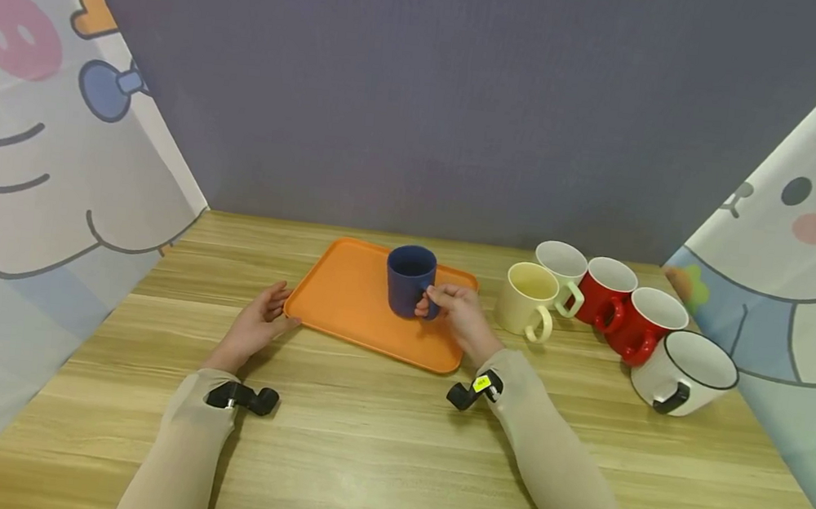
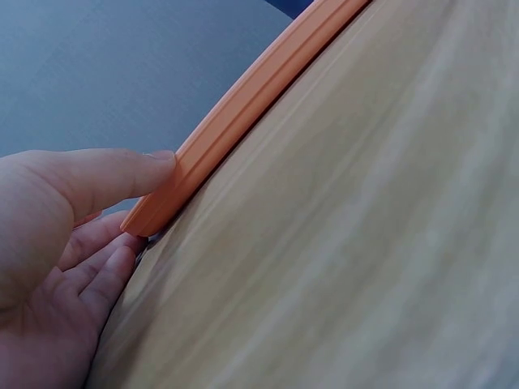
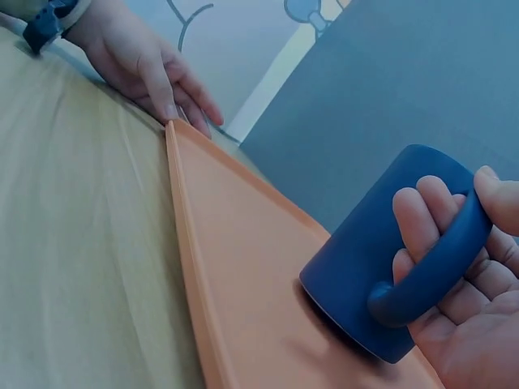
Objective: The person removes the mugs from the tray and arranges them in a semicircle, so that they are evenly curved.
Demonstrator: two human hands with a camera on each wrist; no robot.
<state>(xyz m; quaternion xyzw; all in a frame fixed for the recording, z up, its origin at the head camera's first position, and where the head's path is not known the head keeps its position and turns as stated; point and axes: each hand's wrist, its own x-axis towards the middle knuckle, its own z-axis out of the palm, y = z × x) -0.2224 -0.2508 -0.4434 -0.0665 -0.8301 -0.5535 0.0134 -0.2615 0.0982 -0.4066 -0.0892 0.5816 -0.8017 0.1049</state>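
Observation:
A dark blue mug [image 1: 409, 281] stands over the right half of an orange tray [image 1: 345, 298]. My right hand [image 1: 457, 312] holds it by the handle, fingers through the loop and thumb on top, as the right wrist view shows. A shadow lies under the mug's base [image 3: 349, 328]; whether all of it touches the tray I cannot tell. At the tray's near left corner is my left hand [image 1: 261, 326]. Its thumb [image 2: 122, 174] touches the rim, while the other fingers lie loosely around the corner.
Right of the tray stand a cream mug [image 1: 521, 310], a white mug [image 1: 555, 260], two red mugs [image 1: 608, 282] in a row, and a white mug with a black rim and handle [image 1: 684, 375]. A grey panel [image 1: 422, 108] rises behind the wooden table [image 1: 360, 446].

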